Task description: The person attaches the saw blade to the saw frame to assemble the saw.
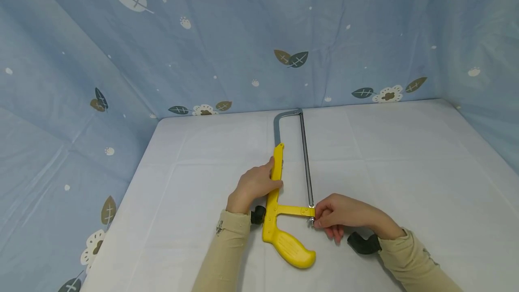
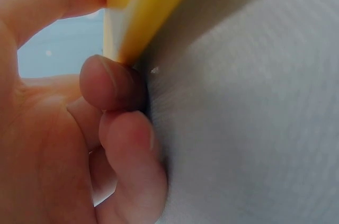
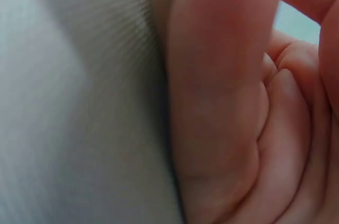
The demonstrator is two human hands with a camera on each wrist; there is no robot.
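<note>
A hacksaw [image 1: 270, 213] lies flat on the white-covered table, its yellow handle [image 1: 295, 250] toward me and its grey metal bow [image 1: 277, 130] pointing away. Along its right side runs the dark blade [image 1: 306, 157], fixed at both ends. My left hand [image 1: 254, 181] grips the yellow frame above the handle; the left wrist view shows thumb and fingers around the yellow edge [image 2: 153, 1]. At the blade's near end, my right hand [image 1: 344, 213] pinches the small metal wing nut [image 1: 311, 222]. Curled fingers fill the right wrist view, where the nut is hidden.
The white cloth [image 1: 405, 157] covers the table, with fold creases. A blue curtain [image 1: 251, 35] with leaves and flowers hangs behind and at both sides. Black wrist-worn pieces [image 1: 365, 243] sit by both beige sleeves [image 1: 223, 251].
</note>
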